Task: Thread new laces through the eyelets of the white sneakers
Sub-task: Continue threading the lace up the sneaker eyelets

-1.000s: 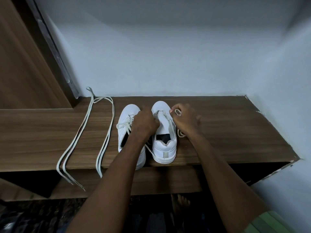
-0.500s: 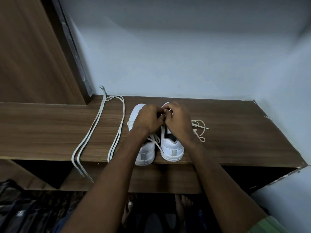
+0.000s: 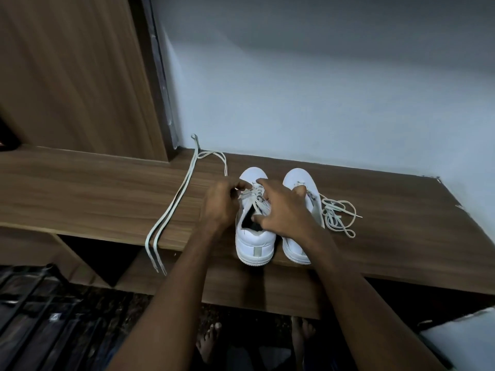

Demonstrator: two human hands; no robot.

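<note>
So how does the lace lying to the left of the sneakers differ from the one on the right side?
The left lace lies stretched out in long, nearly straight strands, with its ends hanging over the shelf's front edge. The right lace sits bunched in loose tangled loops, wholly on the shelf.
The left lace lies apart from the shoes; the right lace sits close beside the right sneaker.
Both are pale flat laces, and neither is held by a hand.

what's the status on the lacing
Left hand pinching left sneaker laces, right hand spread over it. Old lace heaped right; new laces untouched.
</note>
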